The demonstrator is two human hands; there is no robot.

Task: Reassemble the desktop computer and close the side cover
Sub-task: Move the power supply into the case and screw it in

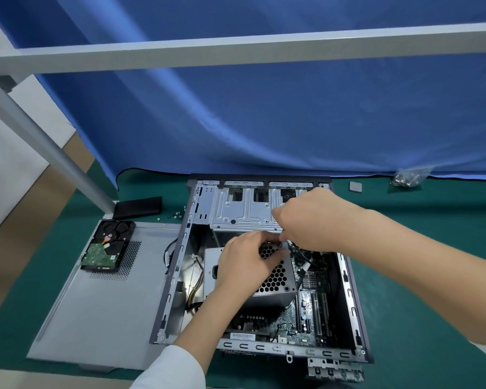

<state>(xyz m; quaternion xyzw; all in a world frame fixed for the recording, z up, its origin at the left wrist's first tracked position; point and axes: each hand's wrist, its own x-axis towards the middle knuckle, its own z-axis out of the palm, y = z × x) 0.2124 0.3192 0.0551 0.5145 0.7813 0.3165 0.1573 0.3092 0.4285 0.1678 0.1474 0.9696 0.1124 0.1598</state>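
The open desktop computer case [260,272] lies on its side near the front edge of the green table [421,276], its motherboard [306,313] exposed along the right half. A loose metal bracket [335,370] lies against the case's near right corner. Inside the case sits the grey power supply [253,273] with its honeycomb grille facing up. The left hand [249,255] rests on top of the power supply, its fingers [267,248] curled at the unit's far edge; whether they grasp anything there I cannot tell. Just beyond, the right hand [309,223] reaches in from the right, its fingers clenched around a white connector and its black cables [302,255] at the power supply's far right corner, over the motherboard. The grey side cover [101,299] lies flat just left of the case, reaching the front edge, and a bare hard drive [108,245] lies on the cover's far left corner, circuit board up. Beyond the cover, a black panel [139,206] and a few small screws [174,216] lie near the left edge. At the far right corner, against the blue curtain [264,113], are a small grey square pad [355,186] and a clear bag of screws [407,176].
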